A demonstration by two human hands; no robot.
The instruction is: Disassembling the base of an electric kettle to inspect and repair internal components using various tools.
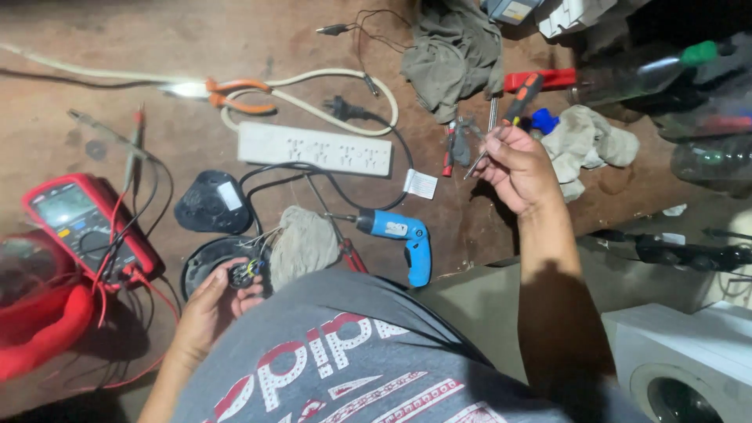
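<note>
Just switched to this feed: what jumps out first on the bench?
The red multimeter at far left, leads trailing, and the blue cordless screwdriver at centre stand out. The left hand holds a small wired part at the lower middle; the right hand grips a thin metal tool beyond the white power strip.

I'm in a repair workshop: red digital multimeter (78, 223), white plastic power strip (314, 148), blue cordless screwdriver (401, 236), orange-handled pliers (235, 94) scattered around me.
</note>
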